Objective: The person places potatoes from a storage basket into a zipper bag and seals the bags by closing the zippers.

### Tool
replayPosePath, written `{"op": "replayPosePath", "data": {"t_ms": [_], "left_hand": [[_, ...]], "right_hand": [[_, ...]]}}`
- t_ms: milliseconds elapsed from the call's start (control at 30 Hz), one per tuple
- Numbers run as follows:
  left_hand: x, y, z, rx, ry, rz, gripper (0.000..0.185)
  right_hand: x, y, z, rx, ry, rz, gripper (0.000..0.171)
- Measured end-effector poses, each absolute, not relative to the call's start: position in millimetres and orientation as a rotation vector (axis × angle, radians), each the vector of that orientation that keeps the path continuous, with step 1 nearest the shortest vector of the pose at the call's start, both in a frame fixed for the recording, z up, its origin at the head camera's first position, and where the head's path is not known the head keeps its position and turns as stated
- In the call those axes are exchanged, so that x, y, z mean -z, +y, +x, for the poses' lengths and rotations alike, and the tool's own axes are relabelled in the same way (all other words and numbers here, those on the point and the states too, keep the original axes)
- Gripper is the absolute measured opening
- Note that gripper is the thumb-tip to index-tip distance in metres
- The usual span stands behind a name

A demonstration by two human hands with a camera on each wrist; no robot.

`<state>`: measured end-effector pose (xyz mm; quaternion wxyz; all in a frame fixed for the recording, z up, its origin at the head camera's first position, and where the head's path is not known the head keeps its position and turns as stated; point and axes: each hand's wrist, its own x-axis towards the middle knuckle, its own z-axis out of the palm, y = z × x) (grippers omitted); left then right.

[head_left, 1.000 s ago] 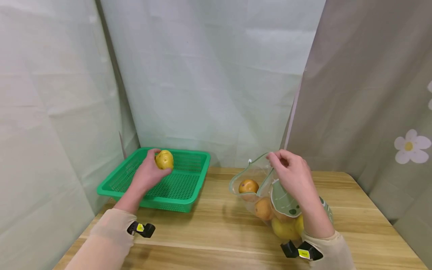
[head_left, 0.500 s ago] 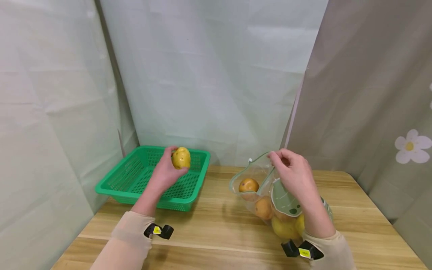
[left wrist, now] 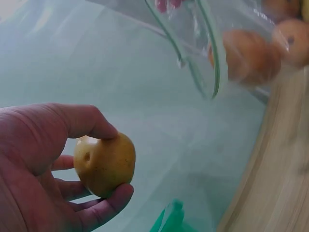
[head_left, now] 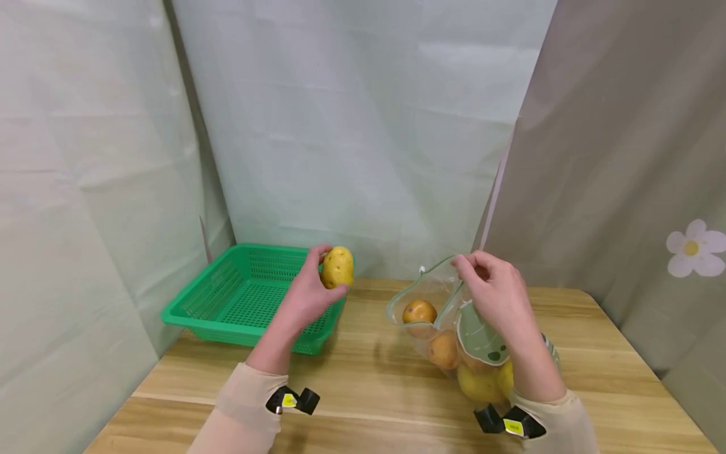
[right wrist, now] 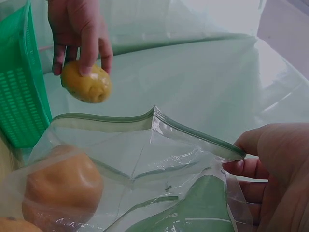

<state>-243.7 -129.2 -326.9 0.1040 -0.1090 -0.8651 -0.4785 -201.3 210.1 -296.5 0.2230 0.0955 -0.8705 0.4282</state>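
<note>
My left hand (head_left: 309,293) holds a yellow potato (head_left: 338,267) between thumb and fingers, raised over the right rim of the green basket (head_left: 227,331). In the left wrist view the potato (left wrist: 107,162) has small dark pits and the thumb lies along its upper side. Thumb and fingertips of my right hand (head_left: 495,287) pinch the green-edged mouth of a clear zip bag (head_left: 397,302). The mouth gapes toward the left. Orange round produce (head_left: 420,311) sits inside near the opening, with yellow pieces (head_left: 479,383) lower down. A green printed patch (head_left: 473,334) partly covers the contents.
The basket's visible slatted floor holds nothing. Both it and the bag rest on a wooden table (head_left: 368,378). A pale curtain (head_left: 351,126) hangs behind the table, and a brown one with white flowers (head_left: 696,248) hangs at the right.
My left hand has carried the potato rightward, from over the middle of the basket to its right rim, nearer the bag. My right hand keeps its pinch on the bag, almost unmoved.
</note>
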Motion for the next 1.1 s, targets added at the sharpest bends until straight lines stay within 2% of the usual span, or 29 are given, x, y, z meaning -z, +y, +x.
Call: {"op": "replayPosePath", "data": {"t_ms": [233, 467, 700, 867, 1100], "left_hand": [[328.7, -93.4, -234.6, 1.494, -2.544, -0.411, 0.082], [323.2, -57.6, -226.6, 1.524, -2.523, -0.604, 0.075], [334.4, -32.1, -227.0, 1.517, -2.571, -0.696, 0.068], [336.6, -21.8, -222.9, 1.548, -2.506, -0.735, 0.057], [333.0, -6.1, -219.0, 1.611, -2.448, -0.903, 0.025]], "right_hand": [[298.8, 212.5, -199.2, -1.186, -2.410, 0.253, 0.039], [297.0, 213.8, -198.9, -1.170, -2.400, 0.260, 0.039], [297.2, 210.3, -200.4, -1.163, -2.411, 0.272, 0.040], [297.5, 211.9, -198.7, -1.175, -2.414, 0.257, 0.041], [297.4, 212.3, -198.2, -1.169, -2.400, 0.258, 0.040]]}}
